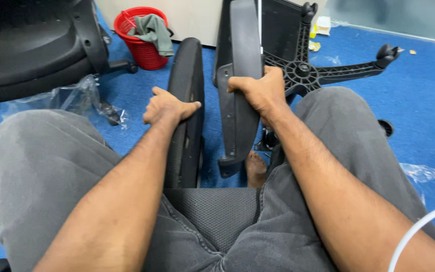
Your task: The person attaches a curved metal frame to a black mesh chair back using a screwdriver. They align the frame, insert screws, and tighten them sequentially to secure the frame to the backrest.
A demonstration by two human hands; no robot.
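While left hand (167,107) clasps the mesh backrest (186,100), right hand (258,90) grips the seat pan (240,60)

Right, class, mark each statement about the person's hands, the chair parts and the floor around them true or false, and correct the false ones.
1. The left hand grips the mesh-covered chair part. True.
2. The right hand is empty. False: it holds the upright black plastic chair part.
3. The basket on the floor is red and has a greenish cloth in it. True.
4. The carpet is grey. False: it is blue.
5. A black star-shaped wheeled chair base lies on the floor behind the right hand. True.
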